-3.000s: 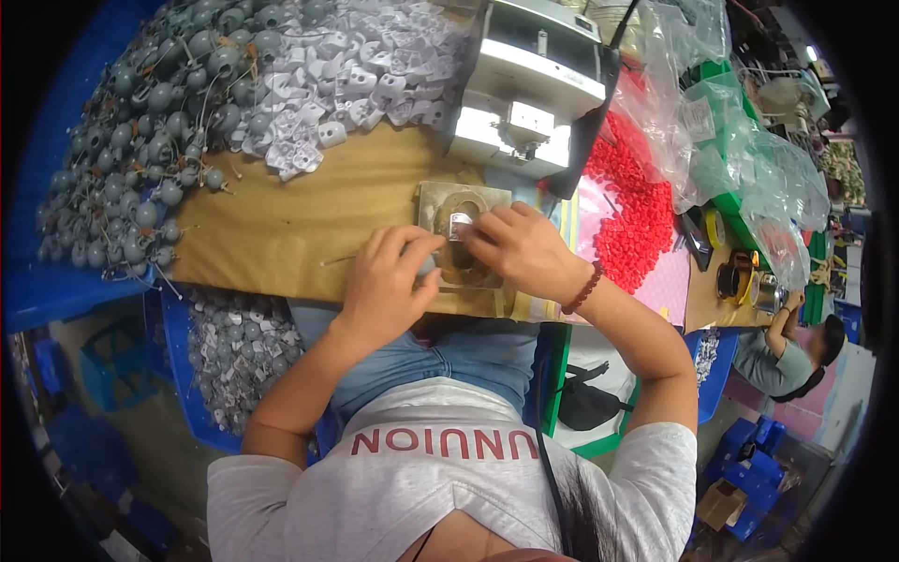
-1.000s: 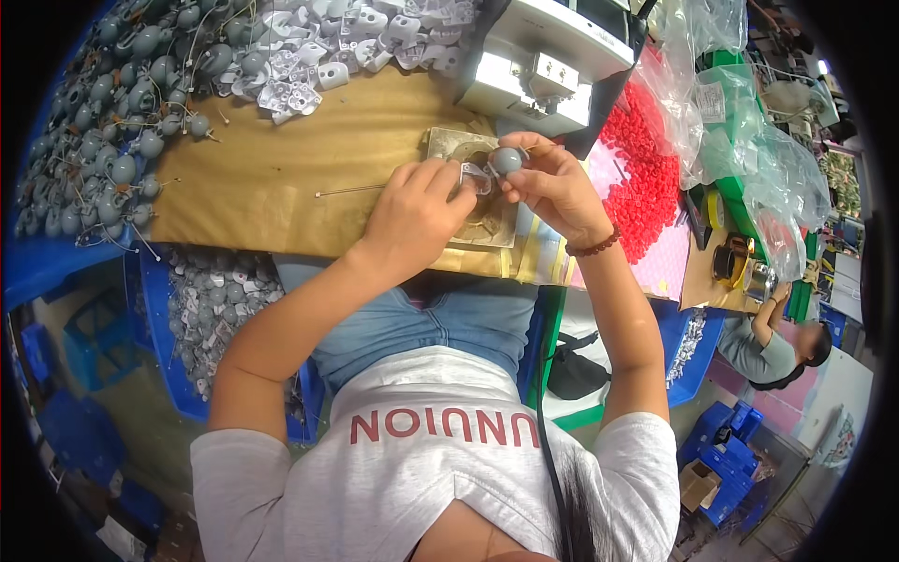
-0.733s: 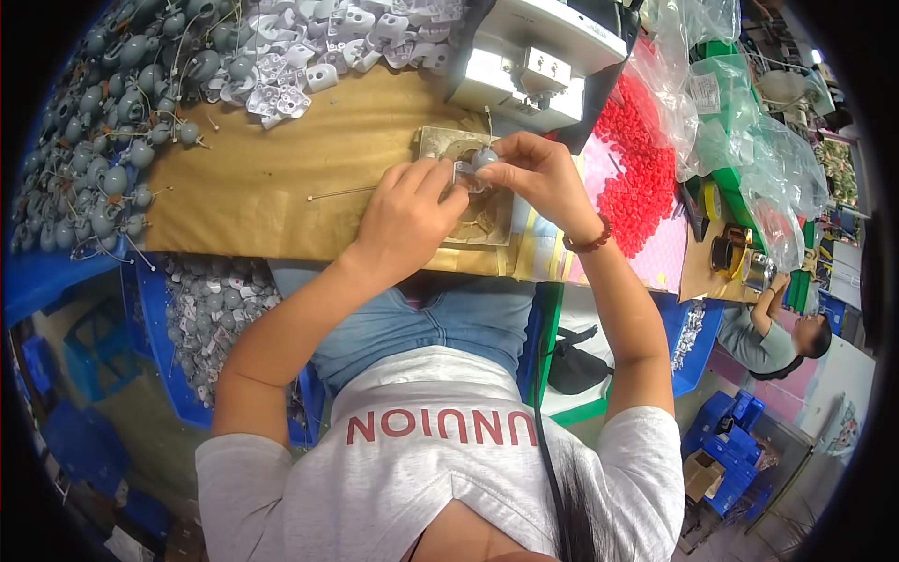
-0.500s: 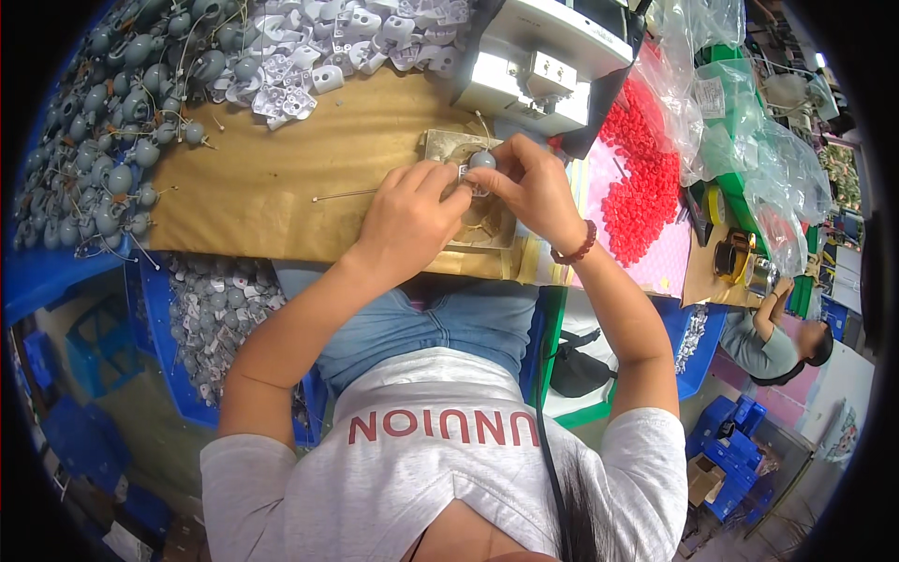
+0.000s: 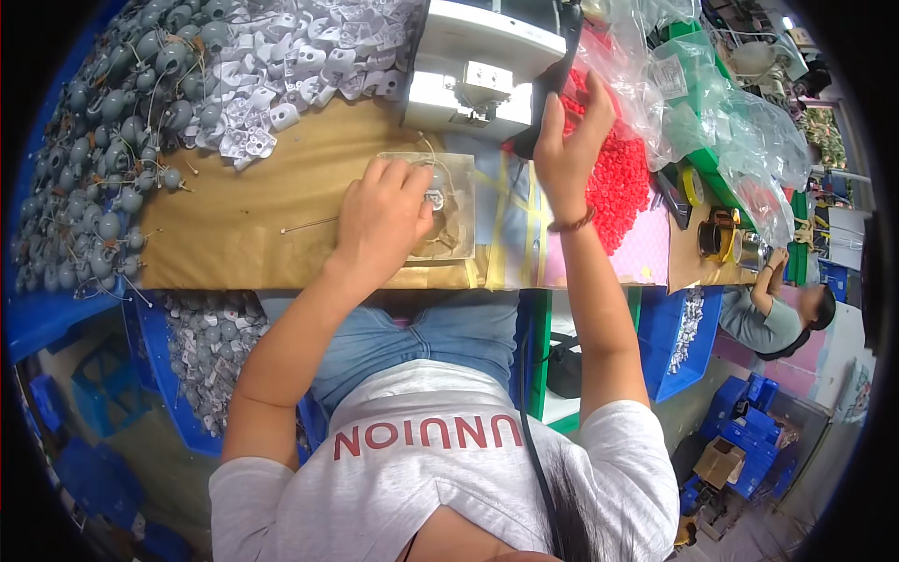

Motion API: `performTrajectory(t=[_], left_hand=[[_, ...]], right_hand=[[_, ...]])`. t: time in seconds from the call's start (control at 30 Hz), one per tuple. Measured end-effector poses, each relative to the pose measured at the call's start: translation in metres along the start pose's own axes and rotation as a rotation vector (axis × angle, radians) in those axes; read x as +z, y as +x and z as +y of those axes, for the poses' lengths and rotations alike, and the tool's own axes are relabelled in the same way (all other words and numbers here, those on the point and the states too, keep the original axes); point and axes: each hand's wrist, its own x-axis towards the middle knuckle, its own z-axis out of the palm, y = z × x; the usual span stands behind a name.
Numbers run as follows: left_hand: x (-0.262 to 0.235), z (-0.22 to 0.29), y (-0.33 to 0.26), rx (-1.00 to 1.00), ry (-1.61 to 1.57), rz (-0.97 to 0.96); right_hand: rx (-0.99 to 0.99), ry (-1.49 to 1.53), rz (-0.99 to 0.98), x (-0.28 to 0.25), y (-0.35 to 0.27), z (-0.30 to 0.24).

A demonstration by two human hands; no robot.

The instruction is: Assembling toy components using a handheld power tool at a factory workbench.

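Near the centre of the frame, we see a small white part (image 5: pixel 434 198) on a square plate (image 5: pixel 462 180), partly hidden by the left hand (image 5: pixel 379 211); its fingers curl there, but we cannot tell whether they grip. The right hand (image 5: pixel 569 155), spread open, covers some red pieces (image 5: pixel 620 187). The top edge cuts off the white machine (image 5: pixel 487 42).

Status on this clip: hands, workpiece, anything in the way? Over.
Left hand at the white part on the fixture, grip hidden. Right hand open, seemingly empty, near the red pile. Left hand partly covers fixture.
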Motion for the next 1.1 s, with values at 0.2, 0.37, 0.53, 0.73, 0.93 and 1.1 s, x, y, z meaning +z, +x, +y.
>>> performTrajectory(t=[0.2, 0.37, 0.53, 0.73, 0.93, 1.1], left_hand=[[0.002, 0.0, -0.001, 0.008, -0.027, 0.019], [0.003, -0.001, -0.001, -0.001, -0.035, 0.045], [0.001, 0.001, 0.0, -0.006, -0.036, 0.042], [0.001, 0.0, 0.0, -0.034, -0.061, 0.01], [0.002, -0.002, -0.003, -0.059, -0.082, -0.011], [0.002, -0.002, -0.004, -0.024, -0.07, 0.047]], right_hand=[[0.571, 0.332, -0.139, 0.004, 0.019, 0.026], [0.261, 0.655, 0.074, -0.026, 0.048, -0.047], [0.175, 0.876, -0.002, -0.006, 0.085, -0.089], [0.454, 0.756, -0.122, 0.025, 0.078, -0.1], [0.391, 0.853, -0.318, 0.013, 0.079, -0.094], [0.374, 0.913, -0.289, 0.001, 0.039, -0.118]])
